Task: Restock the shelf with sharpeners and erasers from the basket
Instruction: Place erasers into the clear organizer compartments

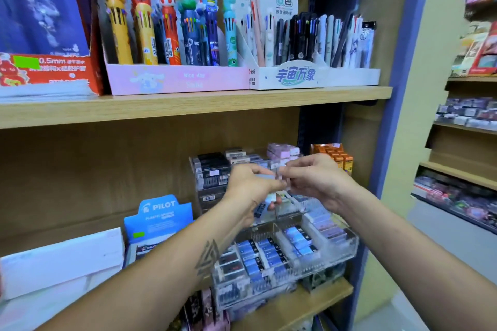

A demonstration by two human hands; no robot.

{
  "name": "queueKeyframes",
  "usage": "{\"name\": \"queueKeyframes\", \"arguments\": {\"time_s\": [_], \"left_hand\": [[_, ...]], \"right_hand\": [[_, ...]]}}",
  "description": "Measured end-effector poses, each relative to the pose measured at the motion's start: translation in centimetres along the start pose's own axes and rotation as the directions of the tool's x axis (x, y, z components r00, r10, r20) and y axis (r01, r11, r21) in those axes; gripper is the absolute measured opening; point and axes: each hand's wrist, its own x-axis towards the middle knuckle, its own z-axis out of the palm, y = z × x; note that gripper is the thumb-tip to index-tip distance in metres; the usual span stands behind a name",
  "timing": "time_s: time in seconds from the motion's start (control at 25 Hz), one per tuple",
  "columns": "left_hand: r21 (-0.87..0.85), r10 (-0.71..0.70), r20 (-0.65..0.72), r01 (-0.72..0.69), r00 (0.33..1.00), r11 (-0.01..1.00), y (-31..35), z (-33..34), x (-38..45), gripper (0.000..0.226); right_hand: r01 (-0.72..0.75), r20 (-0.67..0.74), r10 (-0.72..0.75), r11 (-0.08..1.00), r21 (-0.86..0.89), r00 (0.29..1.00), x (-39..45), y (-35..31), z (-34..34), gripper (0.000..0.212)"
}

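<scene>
Judging from stock on view, task rated well underway: front compartments of clear acrylic organizer (347, 246) seen filled with wrapped erasers (271, 252); basket not in view, remainder unknown. Above organizer, left hand (248, 188) held curled round small stack of erasers (265, 203); right hand (313, 179) raised beside it, fingertips pinched on small wrapped piece, blurred. Behind, rear tiers stocked.

Matt wood-grain shelf (188, 105), clear glossy plastic display rack (336, 247), glossy plastic pens (172, 32), printed cardboard boxes (177, 79)
</scene>
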Motion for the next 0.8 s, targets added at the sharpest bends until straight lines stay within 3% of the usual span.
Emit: {"name": "queueKeyframes", "arguments": {"time_s": [0.08,0.16,0.24,0.32,0.48,0.68,0.8], "left_hand": [[-0.006,-0.038,0.086,0.038,0.996,0.999,-0.7,1.8,-0.8,0.019],[-0.015,-0.086,0.122,0.089,0.989,0.996,-1.4,3.1,-1.4,0.019],[-0.061,-0.169,0.128,0.177,0.977,0.982,-1.8,3.9,-1.5,0.019],[-0.122,-0.278,0.155,0.297,0.948,0.947,-2.0,4.0,-1.4,0.020],[-0.131,-0.365,0.255,0.406,0.896,0.905,-2.2,4.0,-1.8,0.023],[-0.066,-0.397,0.272,0.429,0.877,0.901,-2.6,3.5,-2.3,0.016],[-0.043,-0.395,0.291,0.425,0.871,0.904,-2.8,2.7,-2.4,0.027]], "right_hand": [[0.013,-0.023,-0.016,0.994,-0.105,1.000,-0.7,0.6,-2.3,0.023],[0.104,0.048,-0.093,0.936,-0.336,0.994,-1.4,1.4,-4.8,0.031],[0.237,0.168,-0.168,0.746,-0.622,0.971,-1.9,2.5,-7.0,0.035],[0.327,0.268,-0.188,0.560,-0.761,0.945,-2.1,3.7,-8.4,0.036],[0.421,0.382,-0.178,0.370,-0.828,0.907,-1.7,6.1,-9.0,0.036],[0.381,0.322,-0.219,0.335,-0.861,0.921,-0.9,8.6,-8.4,0.026],[0.417,0.353,-0.257,0.264,-0.869,0.899,-1.3,8.7,-8.2,0.021]]}}
